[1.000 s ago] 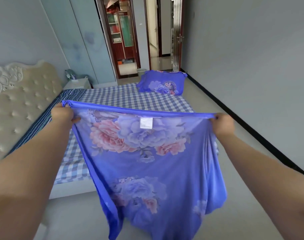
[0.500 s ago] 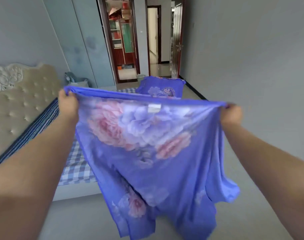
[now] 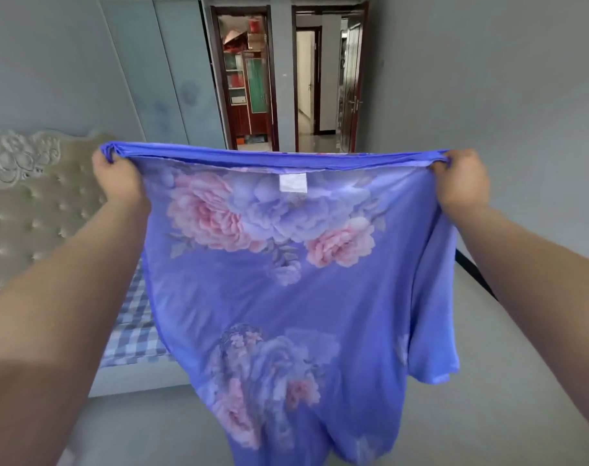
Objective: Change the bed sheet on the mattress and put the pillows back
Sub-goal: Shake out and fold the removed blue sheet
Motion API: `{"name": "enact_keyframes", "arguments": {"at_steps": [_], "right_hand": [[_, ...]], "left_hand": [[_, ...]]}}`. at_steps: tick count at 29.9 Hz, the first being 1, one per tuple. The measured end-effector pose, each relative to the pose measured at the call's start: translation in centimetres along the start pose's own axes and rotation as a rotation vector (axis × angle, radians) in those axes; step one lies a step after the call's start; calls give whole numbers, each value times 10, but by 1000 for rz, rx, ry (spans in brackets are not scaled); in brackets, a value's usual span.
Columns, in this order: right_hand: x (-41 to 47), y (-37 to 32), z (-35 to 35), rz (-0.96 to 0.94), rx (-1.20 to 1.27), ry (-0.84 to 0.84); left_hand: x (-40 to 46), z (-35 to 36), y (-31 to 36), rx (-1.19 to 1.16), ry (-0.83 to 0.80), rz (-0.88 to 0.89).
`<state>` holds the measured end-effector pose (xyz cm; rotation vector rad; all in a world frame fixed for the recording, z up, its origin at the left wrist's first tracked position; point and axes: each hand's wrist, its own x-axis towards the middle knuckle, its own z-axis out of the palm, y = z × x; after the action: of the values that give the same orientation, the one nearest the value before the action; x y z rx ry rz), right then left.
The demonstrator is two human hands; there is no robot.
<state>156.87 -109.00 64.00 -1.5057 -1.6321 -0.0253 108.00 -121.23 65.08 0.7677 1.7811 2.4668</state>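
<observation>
I see both arms stretched forward, holding the blue floral sheet [image 3: 286, 280] up by its top edge, spread wide between them. Left hand [image 3: 120, 178] has its fingers curled round the bunched left corner of that edge; right hand [image 3: 462, 181] grips the gathered right corner the same way, knuckles toward me. Top hem runs taut and roughly level between the two fists, about in line with the foot of the doorways behind. Sheet hangs in the air in front of me, clear of the bed, lower part draping toward the grey floor [image 3: 488, 415]; I can't tell whether the bottom touches it, since it runs out of frame. Small white label [image 3: 293, 182] sits just under the hem, near the middle. Pink and lilac peonies printed on the upper half, another cluster lower down. The right side folds back on itself and hangs loose. To the left, partly behind the sheet and my left forearm, the mattress [image 3: 131, 331] shows a blue and white check cover, only a strip of it visible. Tufted cream headboard [image 3: 34, 203] stands at far left against the wall. Behind the sheet, two dark-framed doorways [image 3: 286, 79], the left one showing shelves. Grey wall on the right, dark skirting strip [image 3: 471, 270] at its base
</observation>
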Motion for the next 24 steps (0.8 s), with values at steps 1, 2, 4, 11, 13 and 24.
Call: {"name": "enact_keyframes", "arguments": {"at_steps": [1, 2, 4, 11, 13, 24], "right_hand": [[6, -4, -3, -24, -8, 5], [11, -9, -6, -46, -16, 2], [16, -14, -8, -71, -36, -17], [-10, 4, 14, 39, -37, -174], [-20, 8, 18, 42, 6, -186], [-15, -17, 0, -72, 48, -30]], "left_hand": [[-3, -3, -6, -11, 0, -37], [-7, -7, -8, -29, 11, -70], [-12, -10, -8, -33, 38, -87], [-8, -11, 3, 35, 24, -30], [-10, -15, -3, 61, 22, -2], [-12, -50, -11, 431, 137, -25]]}}
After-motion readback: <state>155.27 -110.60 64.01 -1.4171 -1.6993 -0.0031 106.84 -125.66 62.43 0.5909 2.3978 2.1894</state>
